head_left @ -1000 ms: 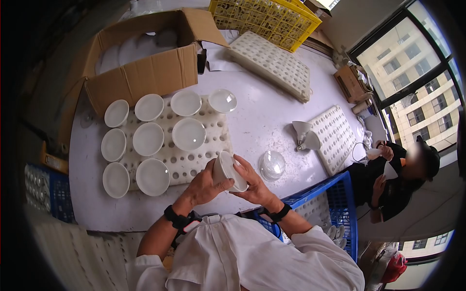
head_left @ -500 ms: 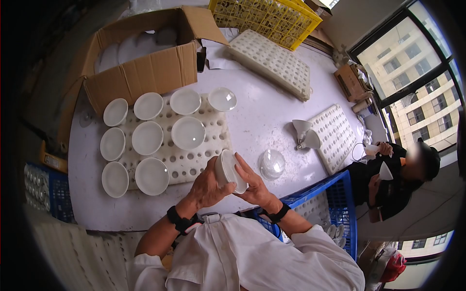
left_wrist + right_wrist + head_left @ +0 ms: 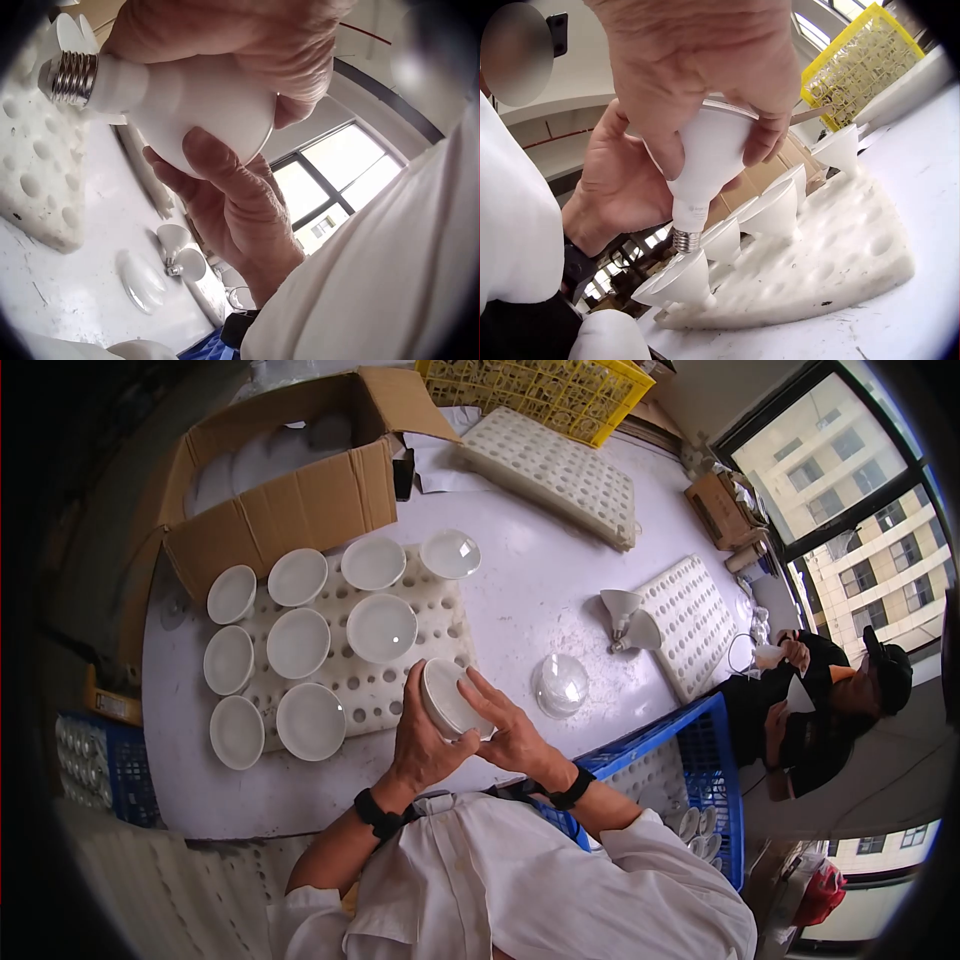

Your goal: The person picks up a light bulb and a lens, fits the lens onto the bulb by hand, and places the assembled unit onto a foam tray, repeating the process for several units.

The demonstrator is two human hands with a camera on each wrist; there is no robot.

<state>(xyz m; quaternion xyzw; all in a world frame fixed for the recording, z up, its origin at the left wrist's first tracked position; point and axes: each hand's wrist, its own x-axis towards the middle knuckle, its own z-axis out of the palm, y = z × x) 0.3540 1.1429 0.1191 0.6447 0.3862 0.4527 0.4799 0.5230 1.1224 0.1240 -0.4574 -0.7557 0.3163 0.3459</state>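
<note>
I hold a white flood-type bulb [image 3: 450, 700] in both hands just above the table's near edge. My left hand [image 3: 420, 740] wraps its body from the left and my right hand [image 3: 500, 720] grips its rim from the right. In the left wrist view the bulb [image 3: 202, 105] shows a metal screw base [image 3: 73, 77] pointing away, under my left hand [image 3: 240, 37], with my right hand [image 3: 240, 202] below. In the right wrist view my right hand [image 3: 697, 67] pinches the bulb [image 3: 705, 165] base-down over the white foam tray [image 3: 832, 262], with my left hand [image 3: 622, 187] behind.
The foam tray [image 3: 400, 695] carries several bulbs face-up [image 3: 380, 628]. A clear dome [image 3: 560, 685] lies to the right. A cardboard box [image 3: 290, 500], yellow crate [image 3: 540, 390], more foam trays [image 3: 550, 475], a blue crate [image 3: 690, 750] and a seated person [image 3: 830, 700] surround the table.
Both hands have carried the bulb a little to the left, closer to the foam tray, and turned it slightly. The grip of both hands is unchanged.
</note>
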